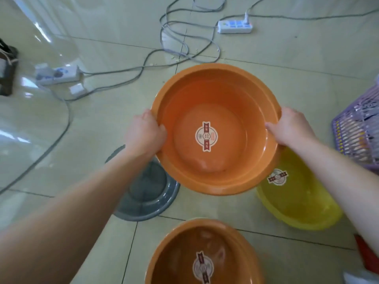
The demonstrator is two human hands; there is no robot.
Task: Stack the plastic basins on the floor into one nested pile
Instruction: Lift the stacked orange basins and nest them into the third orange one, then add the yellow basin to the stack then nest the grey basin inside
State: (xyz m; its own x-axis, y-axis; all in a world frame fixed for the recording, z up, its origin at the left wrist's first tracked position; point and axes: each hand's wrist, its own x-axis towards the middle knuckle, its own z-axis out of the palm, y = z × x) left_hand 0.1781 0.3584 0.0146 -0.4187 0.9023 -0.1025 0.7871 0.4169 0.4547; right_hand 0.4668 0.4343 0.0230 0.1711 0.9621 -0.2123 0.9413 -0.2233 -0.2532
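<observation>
A large orange basin (223, 95) with a round sticker inside is held above the floor. My left hand (143, 134) grips its left rim and my right hand (291, 128) grips its right rim. Below it on the tiles, a grey basin (147, 191) lies to the left, partly hidden by my left forearm. A yellow basin (297, 203) with a sticker sits to the right, partly covered by the held basin. A second orange basin (184, 253) with a sticker stands nearest me at the bottom edge.
A purple plastic basket (356, 132) stands at the right edge. Two white power strips (234, 26) (59, 74) and grey cables (174, 44) lie on the floor beyond. A clear glass tabletop (30, 124) fills the left side.
</observation>
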